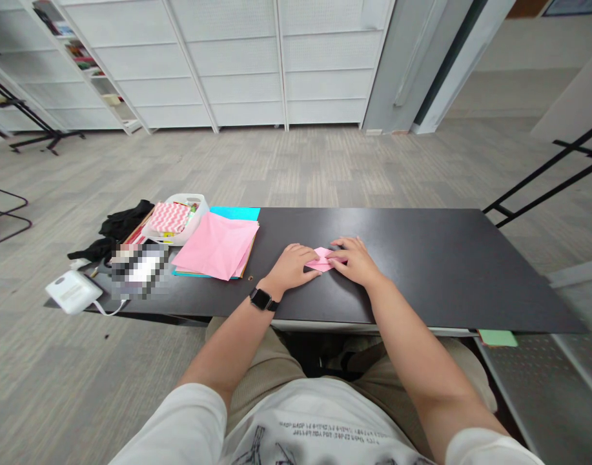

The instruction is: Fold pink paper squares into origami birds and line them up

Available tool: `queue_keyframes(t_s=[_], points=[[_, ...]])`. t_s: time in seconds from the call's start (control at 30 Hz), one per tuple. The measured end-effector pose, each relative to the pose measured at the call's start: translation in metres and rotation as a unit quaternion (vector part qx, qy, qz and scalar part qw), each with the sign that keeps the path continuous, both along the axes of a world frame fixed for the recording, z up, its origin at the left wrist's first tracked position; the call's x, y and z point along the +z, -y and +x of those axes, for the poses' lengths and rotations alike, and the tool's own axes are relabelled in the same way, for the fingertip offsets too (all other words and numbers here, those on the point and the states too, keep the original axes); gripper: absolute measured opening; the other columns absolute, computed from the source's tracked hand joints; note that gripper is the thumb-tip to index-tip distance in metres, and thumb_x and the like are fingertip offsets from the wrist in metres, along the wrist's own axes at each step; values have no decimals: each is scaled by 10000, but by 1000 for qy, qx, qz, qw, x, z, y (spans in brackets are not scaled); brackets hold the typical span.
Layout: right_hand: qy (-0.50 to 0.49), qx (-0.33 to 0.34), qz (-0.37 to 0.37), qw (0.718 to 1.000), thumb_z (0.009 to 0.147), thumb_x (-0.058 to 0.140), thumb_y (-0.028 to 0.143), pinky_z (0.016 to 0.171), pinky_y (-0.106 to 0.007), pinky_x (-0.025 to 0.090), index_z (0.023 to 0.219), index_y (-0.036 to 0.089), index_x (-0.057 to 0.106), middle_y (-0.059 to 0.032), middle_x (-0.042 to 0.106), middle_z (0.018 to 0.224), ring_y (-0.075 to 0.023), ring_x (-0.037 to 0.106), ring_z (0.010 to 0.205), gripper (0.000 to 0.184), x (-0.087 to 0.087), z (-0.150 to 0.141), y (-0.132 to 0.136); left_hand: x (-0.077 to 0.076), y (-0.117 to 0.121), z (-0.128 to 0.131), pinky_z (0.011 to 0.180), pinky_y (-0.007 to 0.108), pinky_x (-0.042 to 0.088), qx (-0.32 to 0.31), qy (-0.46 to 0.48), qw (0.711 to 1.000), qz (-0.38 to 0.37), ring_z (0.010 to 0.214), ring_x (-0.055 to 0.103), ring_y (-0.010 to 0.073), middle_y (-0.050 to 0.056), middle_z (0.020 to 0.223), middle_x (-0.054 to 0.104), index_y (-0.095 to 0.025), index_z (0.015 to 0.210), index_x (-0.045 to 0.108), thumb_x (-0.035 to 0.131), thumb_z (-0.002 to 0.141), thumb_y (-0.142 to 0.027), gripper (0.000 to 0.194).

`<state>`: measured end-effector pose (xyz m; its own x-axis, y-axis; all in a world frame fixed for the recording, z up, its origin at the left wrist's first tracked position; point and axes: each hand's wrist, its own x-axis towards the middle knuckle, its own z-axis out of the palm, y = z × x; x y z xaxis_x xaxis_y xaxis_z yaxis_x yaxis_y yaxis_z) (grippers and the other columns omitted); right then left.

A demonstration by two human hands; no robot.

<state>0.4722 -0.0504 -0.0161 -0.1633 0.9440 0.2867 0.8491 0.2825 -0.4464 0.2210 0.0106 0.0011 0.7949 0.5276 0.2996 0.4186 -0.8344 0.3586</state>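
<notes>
Folded pink paper point(319, 261) lies around mid-length of the desk point(436, 271), its long axis seemingly parallel to the near edge. From here, the person's left hand point(292, 266) and right hand point(356, 262) flank it, equally close, unclenched, fingers laid on opposite ends.

Fingers of the left hand point(293, 265) and right hand point(352, 260) cover parts of the folded pink paper point(319, 258), so no clue on its full outline. Clock face centred on the view: the pixelated object point(143, 268) just below 9 is mush, the white basket point(199, 213) at 9 has stuff half buried under a chevron-patterned pouch point(170, 217), and the shirt lettering point(329, 431) at 6 is too tiny to read. Edges chop off the white shelving point(237, 51) at 12 and the black metal frame point(532, 171) between 2 and 3.
</notes>
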Motion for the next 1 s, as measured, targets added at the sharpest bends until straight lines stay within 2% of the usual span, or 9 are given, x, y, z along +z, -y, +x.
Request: queue_keyframes(t_s=[0.07, 0.13, 0.33, 0.5, 0.57, 0.63, 0.7, 0.83, 1.0], points=[[0, 6, -1, 1000, 953, 676, 388, 1254, -712, 202, 1115, 375, 818, -44, 657, 1396, -316, 509, 1395, 216, 2, 0, 1, -2, -2, 1, 1173, 455, 397, 2, -1, 1000, 5, 1157, 671, 231, 52, 1195, 767, -257, 1135, 735, 617, 1005, -321, 186], [3, 25, -3, 1000, 902, 737, 409, 1256, -719, 192, 1169, 375, 798, -49, 647, 1415, -328, 502, 1405, 276, 4, 1, 2, -3, -4, 2, 1163, 451, 410, 2, -3, 1000, 10, 1119, 683, 218, 44, 1165, 777, -255, 1105, 741, 548, 1035, -265, 206], [7, 53, 4, 999, 859, 746, 325, 1271, -706, 178, 1209, 367, 770, -46, 645, 1426, -328, 500, 1423, 353, 5, 0, 4, -1, -6, 5, 1088, 430, 472, 27, 6, 1000, 2, 1038, 703, 219, 58, 1117, 794, -233, 1098, 750, 505, 1056, -253, 250], [-9, 11, 36, 999, 952, 650, 328, 1230, -593, 322, 996, 335, 811, -43, 715, 1266, -279, 607, 1268, 168, 4, -3, -1, 2, -3, 5, 1106, 441, 469, 36, 18, 999, -15, 1059, 712, 226, 54, 1116, 800, -240, 1090, 759, 530, 1043, -283, 238], [-25, -16, 49, 998, 967, 633, 346, 1168, -537, 397, 921, 310, 807, -52, 732, 1204, -266, 637, 1191, 184, 4, -3, -3, 3, -1, 3, 1151, 461, 438, 22, 23, 999, -13, 1110, 704, 243, 61, 1156, 790, -244, 1137, 750, 614, 1011, -382, 231], [-41, -35, 56, 997, 965, 632, 365, 1101, -493, 446, 912, 292, 803, -61, 742, 1168, -260, 656, 1142, 194, 4, -2, -5, 4, 0, 2, 1177, 471, 416, 3, 23, 1000, -6, 1170, 684, 264, 74, 1223, 772, -238, 1229, 722, 702, 952, -459, 356], [-52, -38, 56, 996, 960, 631, 380, 1062, -468, 465, 922, 284, 803, -62, 753, 1135, -255, 672, 1104, 202, 7, 0, -5, 5, 1, 2, 1183, 468, 409, -5, 23, 1000, 1, 1202, 669, 266, 78, 1268, 757, -232, 1294, 695, 709, 946, -438, 405], [-64, -5, 35, 997, 997, 585, 418, 1135, -486, 411, 945, 291, 800, -46, 777, 1087, -244, 692, 1068, 255, 17, 1, 1, 8, 3, 4, 1131, 452, 435, 24, 36, 999, -2, 1140, 688, 233, 55, 1190, 785, -250, 1185, 738, 561, 1026, -292, 242], [-67, 14, 62, 996, 981, 624, 497, 1246, -537, 279, 967, 304, 791, -34, 778, 1095, -254, 690, 1117, 256, 21, 1, 5, 10, 3, 7, 1038, 426, 467, 73, 65, 994, -41, 1025, 723, 222, 35, 1049, 809, -253, 1046, 751, 547, 1029, -291, 209]])
